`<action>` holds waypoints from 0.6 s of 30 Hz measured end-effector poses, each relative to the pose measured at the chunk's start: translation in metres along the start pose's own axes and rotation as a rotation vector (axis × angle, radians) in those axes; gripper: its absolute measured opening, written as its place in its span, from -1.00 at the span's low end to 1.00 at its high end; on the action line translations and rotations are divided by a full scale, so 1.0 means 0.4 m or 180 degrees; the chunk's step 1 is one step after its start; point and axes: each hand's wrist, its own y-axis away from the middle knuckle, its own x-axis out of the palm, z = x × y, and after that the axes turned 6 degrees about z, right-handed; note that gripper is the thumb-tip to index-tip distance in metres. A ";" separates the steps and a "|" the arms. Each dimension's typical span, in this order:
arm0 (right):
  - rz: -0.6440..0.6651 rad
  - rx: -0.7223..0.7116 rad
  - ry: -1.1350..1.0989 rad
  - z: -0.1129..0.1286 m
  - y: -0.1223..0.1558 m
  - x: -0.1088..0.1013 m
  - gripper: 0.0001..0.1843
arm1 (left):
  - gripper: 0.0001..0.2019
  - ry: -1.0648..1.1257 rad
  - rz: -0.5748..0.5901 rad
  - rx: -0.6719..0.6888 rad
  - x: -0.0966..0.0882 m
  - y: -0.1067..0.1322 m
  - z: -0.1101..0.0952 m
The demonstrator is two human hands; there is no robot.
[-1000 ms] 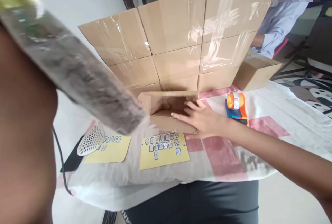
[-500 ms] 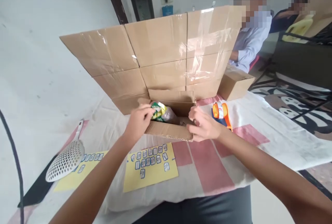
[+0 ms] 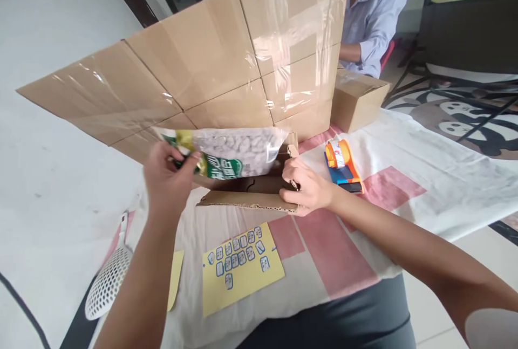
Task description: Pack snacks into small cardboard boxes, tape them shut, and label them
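My left hand (image 3: pixel 168 179) is closed on the green-printed end of a clear packet of pale nuts (image 3: pixel 234 152), which it holds level just above a small open cardboard box (image 3: pixel 246 198). My right hand (image 3: pixel 304 187) grips the box's right front corner, with the fingers curled over its edge. The box sits on a white and pink cloth (image 3: pixel 364 214), in front of a taped cardboard screen (image 3: pixel 210 63).
An orange and blue tape dispenser (image 3: pixel 343 164) lies right of the box. A yellow sheet with small stickers (image 3: pixel 238 265) lies near me; a white perforated ladle (image 3: pixel 108 281) sits at the left. A closed box (image 3: pixel 356 102) and a seated person's sleeve (image 3: pixel 370 31) are behind.
My left hand has lifted the packet out of the box and up to the left. My right hand has stayed on the box's corner.
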 end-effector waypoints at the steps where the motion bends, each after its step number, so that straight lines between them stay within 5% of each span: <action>1: -0.0051 0.0005 0.0014 -0.001 0.000 0.000 -0.77 | -0.73 -0.0143 0.0640 0.0073 0.004 0.001 0.005; 3: -0.0163 0.0040 0.0025 -0.005 0.001 0.000 -0.78 | -0.78 -0.0499 0.1984 0.0316 0.006 0.001 -0.004; 4: -0.0220 0.0079 0.0024 -0.007 0.003 0.000 -0.80 | -0.79 -0.0672 0.2243 0.0463 0.002 0.000 -0.016; 6: -0.0320 0.0161 -0.0022 -0.007 0.009 0.000 -0.83 | -0.85 -0.0955 0.1776 0.0711 -0.008 -0.001 -0.047; 8: -0.0384 0.0336 -0.0072 -0.002 0.020 0.002 -0.65 | -0.87 -0.1025 0.1412 0.0997 -0.006 0.005 -0.075; 9: -0.0412 0.0532 -0.0077 0.001 0.028 0.003 -0.51 | -0.80 -0.0963 0.1625 0.1110 0.003 0.012 -0.085; 12: -0.0496 0.1546 -0.0046 0.002 0.057 0.005 -0.06 | -0.40 -0.0731 0.3009 0.1080 0.055 0.045 -0.094; 14: -0.0480 0.2157 -0.0206 -0.009 0.073 0.002 0.11 | -0.23 -0.0808 0.3275 0.0887 0.082 0.067 -0.090; 16: -0.0135 0.2305 -0.0650 -0.029 0.082 -0.009 0.02 | -0.30 -0.0796 0.3079 0.0948 0.085 0.086 -0.075; 18: 0.0425 0.2023 -0.1261 -0.050 0.083 -0.024 -0.31 | -0.49 -0.0600 0.2566 0.1128 0.070 0.103 -0.043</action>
